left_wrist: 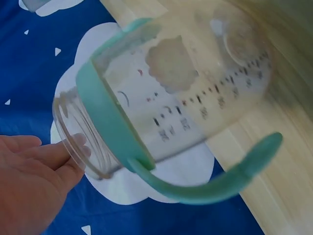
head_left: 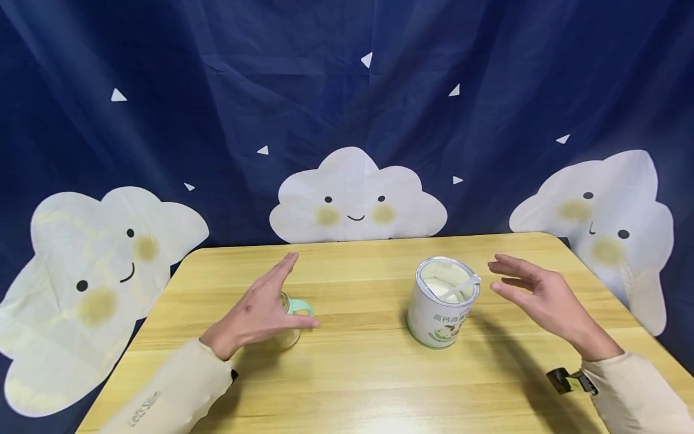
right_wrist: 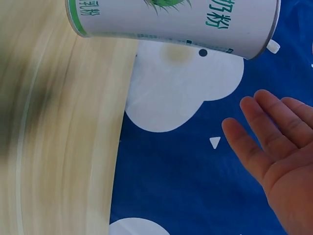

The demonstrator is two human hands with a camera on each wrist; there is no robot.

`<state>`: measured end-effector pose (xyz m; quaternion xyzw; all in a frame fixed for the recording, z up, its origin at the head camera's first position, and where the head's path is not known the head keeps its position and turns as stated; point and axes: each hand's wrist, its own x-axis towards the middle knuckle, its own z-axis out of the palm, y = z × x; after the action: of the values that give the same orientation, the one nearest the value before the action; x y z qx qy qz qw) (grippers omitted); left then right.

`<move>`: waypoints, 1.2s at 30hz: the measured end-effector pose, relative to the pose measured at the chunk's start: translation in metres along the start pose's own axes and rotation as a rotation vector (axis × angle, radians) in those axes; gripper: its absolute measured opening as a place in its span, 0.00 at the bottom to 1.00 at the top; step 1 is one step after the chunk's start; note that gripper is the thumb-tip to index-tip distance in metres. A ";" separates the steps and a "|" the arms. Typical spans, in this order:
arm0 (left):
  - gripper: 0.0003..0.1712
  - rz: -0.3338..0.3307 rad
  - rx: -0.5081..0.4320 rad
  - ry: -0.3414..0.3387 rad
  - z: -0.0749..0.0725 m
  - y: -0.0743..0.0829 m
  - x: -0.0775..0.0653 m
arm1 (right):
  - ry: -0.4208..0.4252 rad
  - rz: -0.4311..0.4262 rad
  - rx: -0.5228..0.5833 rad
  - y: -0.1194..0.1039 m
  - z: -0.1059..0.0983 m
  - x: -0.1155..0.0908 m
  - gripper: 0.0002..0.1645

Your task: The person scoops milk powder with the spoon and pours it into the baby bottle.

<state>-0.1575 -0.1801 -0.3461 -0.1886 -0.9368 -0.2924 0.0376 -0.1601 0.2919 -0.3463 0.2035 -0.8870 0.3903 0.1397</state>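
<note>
A clear baby bottle (left_wrist: 181, 93) with a mint-green collar and handle (left_wrist: 210, 191) stands on the table at the left, its threaded neck (left_wrist: 80, 137) uncapped. My left hand (head_left: 259, 313) is beside it, thumb and fingers spread wide, and hides much of it in the head view. Right of centre stands a white milk powder can (head_left: 436, 319), uncovered, with pale powder inside. A white scoop (head_left: 461, 287) lies across its mouth, the handle end over the rim. Just right of the can my right hand (head_left: 542, 295) hovers with its fingers apart, holding nothing.
The light wood table (head_left: 352, 374) has rounded far corners. Directly behind it hangs a dark blue curtain (head_left: 325, 90) printed with smiling clouds and small white triangles. A black strap device (head_left: 569, 381) sits at the right wrist.
</note>
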 end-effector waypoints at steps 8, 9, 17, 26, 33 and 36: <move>0.76 0.033 -0.069 -0.028 0.009 0.011 0.007 | 0.062 0.012 -0.030 0.000 0.006 0.001 0.20; 0.76 0.037 -0.070 -0.032 0.011 0.012 0.008 | 0.069 0.013 -0.033 0.000 0.007 0.001 0.18; 0.77 0.037 -0.079 -0.055 0.023 0.026 0.015 | 0.090 0.024 -0.037 -0.001 0.010 0.002 0.13; 0.76 0.028 -0.112 -0.067 0.040 0.038 0.024 | 0.121 0.023 -0.039 0.002 0.011 -0.002 0.12; 0.75 0.026 -0.152 -0.075 0.049 0.042 0.031 | 0.147 -0.014 -0.029 0.001 0.011 0.001 0.09; 0.75 0.007 -0.154 -0.078 0.051 0.042 0.031 | 0.146 -0.013 -0.025 0.001 0.014 0.003 0.08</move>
<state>-0.1684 -0.1090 -0.3603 -0.2053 -0.9117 -0.3556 -0.0126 -0.1645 0.2812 -0.3544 0.1786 -0.8779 0.3919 0.2092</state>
